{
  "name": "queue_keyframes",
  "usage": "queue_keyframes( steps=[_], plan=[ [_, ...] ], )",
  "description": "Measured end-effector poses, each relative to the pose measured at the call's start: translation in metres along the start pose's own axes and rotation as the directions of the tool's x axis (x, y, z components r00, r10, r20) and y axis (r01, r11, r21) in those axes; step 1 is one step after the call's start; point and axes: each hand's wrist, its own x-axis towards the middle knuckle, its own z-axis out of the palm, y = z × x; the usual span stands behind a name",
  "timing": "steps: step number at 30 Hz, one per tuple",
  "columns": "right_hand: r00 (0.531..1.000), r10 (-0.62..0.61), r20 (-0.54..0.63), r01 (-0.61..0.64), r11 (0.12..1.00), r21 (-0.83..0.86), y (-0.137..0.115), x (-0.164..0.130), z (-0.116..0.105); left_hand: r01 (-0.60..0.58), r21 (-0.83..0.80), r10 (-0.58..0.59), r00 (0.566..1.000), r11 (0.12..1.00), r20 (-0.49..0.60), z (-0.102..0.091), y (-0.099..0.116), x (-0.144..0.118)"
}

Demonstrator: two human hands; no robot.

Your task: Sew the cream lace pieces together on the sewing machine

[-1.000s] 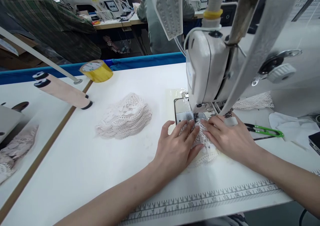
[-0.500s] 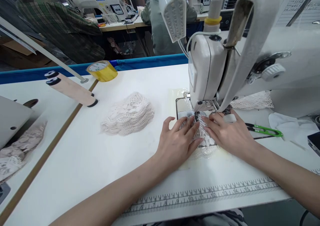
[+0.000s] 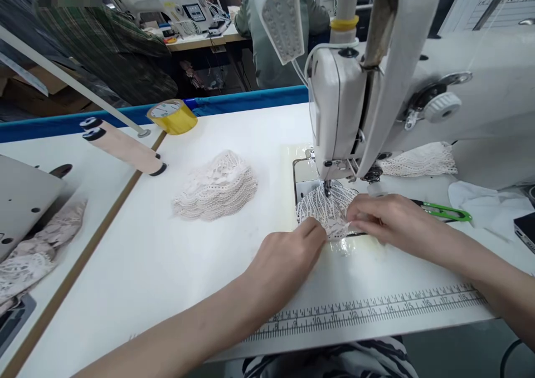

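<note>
A small piece of white lace [image 3: 324, 208] lies under the presser foot of the white sewing machine [image 3: 355, 110]. My left hand [image 3: 288, 258] pinches the lace's near left edge between thumb and fingers. My right hand [image 3: 388, 222] grips the lace's near right edge, its fingers curled over the fabric. Both hands sit just in front of the needle plate [image 3: 304, 182].
A stack of lace pieces [image 3: 217, 187] lies to the left on the white table [image 3: 167, 266]. Green thread snips [image 3: 445, 212], more lace [image 3: 418, 161] and white cloth [image 3: 489, 205] lie right. Yellow tape [image 3: 171, 116] and pink rolls [image 3: 123, 145] stand far left. A printed ruler [image 3: 376, 311] runs along the front edge. A person sits behind.
Both hands have pulled back toward me from the presser foot. They went from pressing flat on the lace to pinching its near edge, and more lace shows in front of the needle.
</note>
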Motion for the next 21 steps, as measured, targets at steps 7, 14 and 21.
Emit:
queue_keyframes(
  steps=[7,14,21],
  plan=[
    [0.992,-0.019,-0.123,0.016,1.000,-0.021,-0.001,0.001,0.006,0.108,-0.201,-0.107,0.994,0.974,0.015,-0.017,-0.011,0.023],
    [0.881,-0.111,-0.459,0.065,0.991,-0.115,0.004,0.003,0.021,0.071,-0.250,-0.046,0.994,0.966,0.104,-0.013,-0.029,0.052],
    [0.911,-0.034,-0.410,-0.005,0.996,-0.093,0.002,0.007,0.019,0.069,-0.546,0.068,0.972,0.835,0.226,-0.020,-0.041,0.052]
  ],
)
